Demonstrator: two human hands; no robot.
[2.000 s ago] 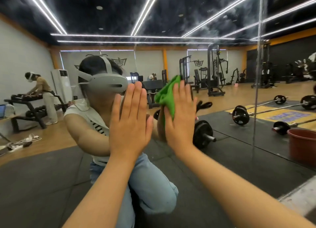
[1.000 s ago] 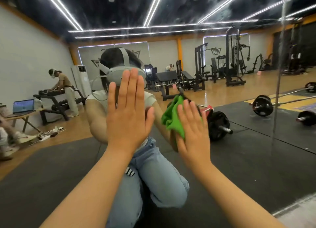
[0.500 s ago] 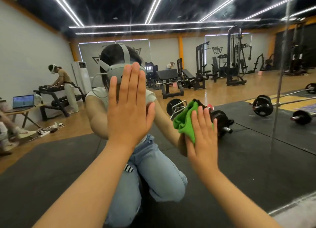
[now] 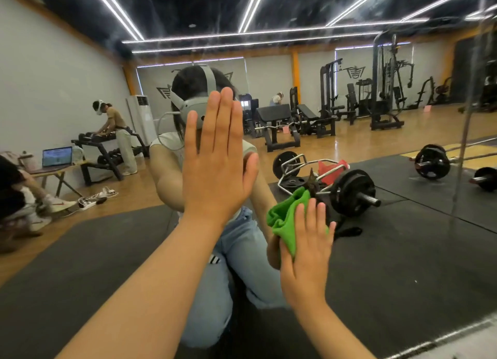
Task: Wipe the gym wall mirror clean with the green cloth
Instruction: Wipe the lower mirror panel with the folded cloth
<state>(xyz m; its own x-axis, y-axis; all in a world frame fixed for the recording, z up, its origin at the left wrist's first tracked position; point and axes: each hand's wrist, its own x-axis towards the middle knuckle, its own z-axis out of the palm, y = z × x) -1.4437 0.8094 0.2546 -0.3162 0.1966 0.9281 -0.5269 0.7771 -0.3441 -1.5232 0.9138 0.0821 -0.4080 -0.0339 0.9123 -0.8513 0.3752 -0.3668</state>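
Mirror (image 4: 403, 264): green cloth (image 4: 285, 224) pressed beneath right grip (image 4: 306, 259).

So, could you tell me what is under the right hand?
The green cloth, pressed against the mirror; its bunched edge shows upper-left, the rest is hidden by the right hand.

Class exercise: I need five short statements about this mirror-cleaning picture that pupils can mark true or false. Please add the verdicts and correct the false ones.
1. The right hand presses the green cloth flat against the mirror. True.
2. The left hand grips a corner of the cloth. False: it lies bare on the glass with straight fingers, apart from the cloth.
3. The cloth sits higher than the left hand. False: it is lower and to the right.
4. A barbell shows in the reflection just right of the cloth. True.
5. The reflected laptop is closed. False: it is open with its screen lit.
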